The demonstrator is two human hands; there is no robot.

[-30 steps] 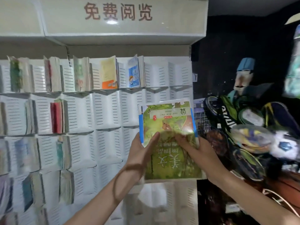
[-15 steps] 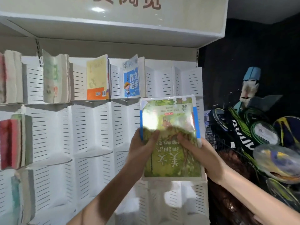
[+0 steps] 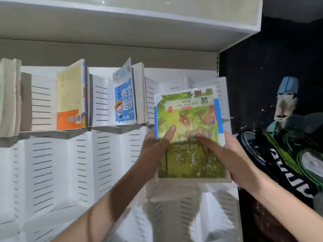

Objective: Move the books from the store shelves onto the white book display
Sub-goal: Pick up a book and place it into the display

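Observation:
I hold a green-covered book point(image 3: 189, 123) with blue side strips upside down in front of the white slotted book display point(image 3: 52, 172). My left hand point(image 3: 153, 147) grips its left edge, thumb on the cover. My right hand point(image 3: 225, 154) grips its right edge, thumb across the cover. The book's top sits level with the display's top row, to the right of a blue-covered book point(image 3: 125, 102) that stands there.
The top row also holds an orange-and-yellow book point(image 3: 70, 100) and pale books point(image 3: 8, 98) at far left. A beige shelf board point(image 3: 122, 25) overhangs above. To the right, a dark wall with a painted figure point(image 3: 284, 103) and bagged balls point(image 3: 297, 154).
The view has closed in on the display's top row and tilted up. The green book, held by both hands, has risen toward the right end of that row.

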